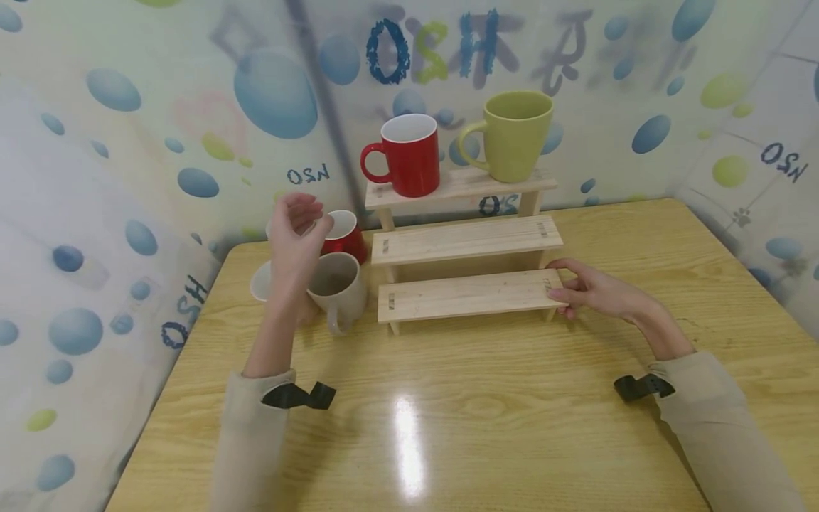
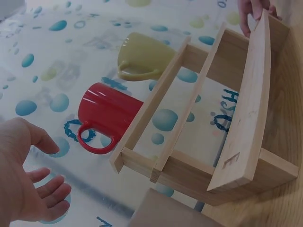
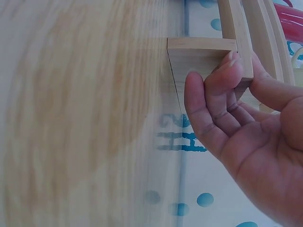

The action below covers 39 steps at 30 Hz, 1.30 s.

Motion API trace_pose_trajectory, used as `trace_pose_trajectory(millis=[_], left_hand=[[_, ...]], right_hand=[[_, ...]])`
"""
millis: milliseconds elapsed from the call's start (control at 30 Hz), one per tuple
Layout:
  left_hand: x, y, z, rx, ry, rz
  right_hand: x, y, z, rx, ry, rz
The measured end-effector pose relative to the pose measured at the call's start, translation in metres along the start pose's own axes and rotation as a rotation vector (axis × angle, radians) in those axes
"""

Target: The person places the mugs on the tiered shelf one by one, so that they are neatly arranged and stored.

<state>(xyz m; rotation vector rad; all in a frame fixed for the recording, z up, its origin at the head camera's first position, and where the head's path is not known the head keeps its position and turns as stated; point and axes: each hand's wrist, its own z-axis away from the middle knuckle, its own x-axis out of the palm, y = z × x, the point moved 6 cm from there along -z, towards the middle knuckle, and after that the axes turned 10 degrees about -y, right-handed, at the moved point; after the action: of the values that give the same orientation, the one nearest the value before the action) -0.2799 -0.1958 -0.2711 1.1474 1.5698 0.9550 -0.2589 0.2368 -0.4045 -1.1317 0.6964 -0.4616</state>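
A three-step wooden rack (image 1: 467, 295) stands on the table. On its top step sit a red mug (image 1: 412, 160) with a white inside, at the left, and a yellow-green mug (image 1: 517, 139) at the right; both handles point left. My right hand (image 1: 598, 290) grips the right end of the lowest step, thumb on top and fingers curled underneath, as the right wrist view shows. My left hand (image 1: 296, 238) is raised over the mugs left of the rack, fingers loosely bent with nothing in them. In the left wrist view that hand (image 2: 33, 175) hangs apart from the red mug (image 2: 106, 113).
Left of the rack stand a beige mug (image 1: 335, 288), another red mug (image 1: 345, 235) and a white mug (image 1: 261, 282) partly hidden by my left arm. A patterned curtain (image 1: 409, 43) rises behind the wooden table (image 1: 486, 412). The middle step (image 1: 467, 238) bears no mug.
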Motion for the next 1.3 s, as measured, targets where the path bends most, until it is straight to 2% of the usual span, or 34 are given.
trace_pose_trajectory(millis=[100, 200, 400, 600, 733, 967, 1300], left_hand=[[-0.004, 0.0, 0.008, 0.05, 0.022, 0.041], [-0.008, 0.0, 0.015, 0.075, 0.032, 0.054], [-0.018, -0.004, 0.03, 0.089, 0.047, 0.023], [-0.024, -0.011, 0.042, 0.101, 0.043, 0.048], [-0.027, -0.017, 0.052, 0.086, 0.034, 0.03], [-0.036, -0.028, 0.062, 0.055, 0.068, 0.034], [-0.057, -0.049, 0.073, -0.005, 0.122, -0.072]], right_hand=[[0.0, 0.0, 0.0, 0.002, 0.001, 0.001], [0.0, -0.001, 0.0, 0.001, 0.003, 0.001], [0.001, -0.001, 0.0, -0.008, 0.003, -0.001], [0.001, -0.001, 0.0, -0.014, 0.007, 0.003], [0.001, -0.001, 0.0, -0.01, 0.009, -0.001], [0.002, 0.0, 0.0, -0.007, 0.008, -0.003], [0.002, -0.001, 0.0, -0.013, 0.002, -0.007]])
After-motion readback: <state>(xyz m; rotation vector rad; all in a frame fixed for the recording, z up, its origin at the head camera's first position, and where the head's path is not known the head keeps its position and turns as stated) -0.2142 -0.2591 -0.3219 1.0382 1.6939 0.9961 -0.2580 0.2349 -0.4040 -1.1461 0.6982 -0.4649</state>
